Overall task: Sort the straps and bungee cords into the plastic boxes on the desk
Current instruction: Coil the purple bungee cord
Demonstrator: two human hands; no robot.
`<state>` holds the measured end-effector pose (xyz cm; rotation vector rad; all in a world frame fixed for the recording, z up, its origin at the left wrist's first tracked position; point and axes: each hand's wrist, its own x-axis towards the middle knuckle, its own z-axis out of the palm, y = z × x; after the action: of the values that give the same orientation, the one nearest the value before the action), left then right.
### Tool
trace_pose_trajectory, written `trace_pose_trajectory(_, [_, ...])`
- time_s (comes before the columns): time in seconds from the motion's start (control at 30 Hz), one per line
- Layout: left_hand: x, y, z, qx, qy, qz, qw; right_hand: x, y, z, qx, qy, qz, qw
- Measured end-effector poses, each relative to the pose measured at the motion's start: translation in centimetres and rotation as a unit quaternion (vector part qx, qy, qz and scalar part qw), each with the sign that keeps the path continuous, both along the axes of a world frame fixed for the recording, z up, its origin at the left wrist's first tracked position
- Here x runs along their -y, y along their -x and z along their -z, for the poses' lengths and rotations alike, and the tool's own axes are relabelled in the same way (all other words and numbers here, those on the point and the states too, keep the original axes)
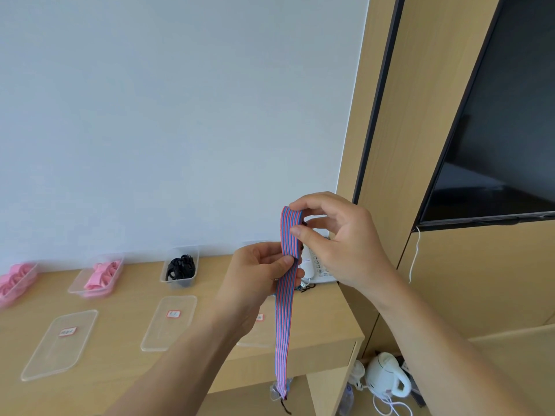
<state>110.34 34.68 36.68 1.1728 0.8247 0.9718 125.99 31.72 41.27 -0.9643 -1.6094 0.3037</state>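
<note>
A long flat strap (283, 319) with pink and blue stripes hangs in front of the desk's right end. My right hand (339, 244) pinches its folded top end between thumb and fingers. My left hand (258, 274) pinches the strap a little lower, thumb on its face. The free end dangles below the desk edge. On the wooden desk (126, 364) stand open plastic boxes: one with black cords (180, 268), one with pink straps (97, 279), and another with pink straps (15, 280) at the far left.
Three clear lids with red-edged labels lie flat on the desk: (60, 343), (169, 322), and one (255, 340) partly hidden behind my left arm. A white telephone (315, 270) sits behind the hands. A white kettle (387, 375) stands below. A dark television (495, 130) hangs at the right.
</note>
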Motion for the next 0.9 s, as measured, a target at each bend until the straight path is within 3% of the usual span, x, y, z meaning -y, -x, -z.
trace_pose_trajectory(0.2, [0.2, -0.1, -0.3, 0.016, 0.017, -0.024, 0.999, 0.2, 0.1, 0.5, 0.006, -0.026, 0.008, 1.0])
trace_pose_trajectory(0.37, [0.1, -0.2, -0.3, -0.009, 0.008, -0.044, 0.999, 0.9, 0.1, 0.9, 0.073, -0.083, 0.062, 0.992])
trace_pose_trajectory(0.53, [0.1, 0.0, -0.4, -0.037, 0.005, -0.053, 0.998, 1.3, 0.5, 1.1, -0.018, -0.043, 0.025, 0.999])
trace_pose_trajectory(0.8, [-0.2, 0.0, -0.5, -0.047, -0.012, -0.026, 0.999, 0.8, 0.1, 2.0, -0.038, -0.01, 0.033, 0.999])
trace_pose_trajectory(0.9, [-0.3, -0.1, -0.9, 0.002, 0.028, -0.02, 0.999, 0.6, -0.1, 2.1, -0.033, -0.01, 0.041, 0.999])
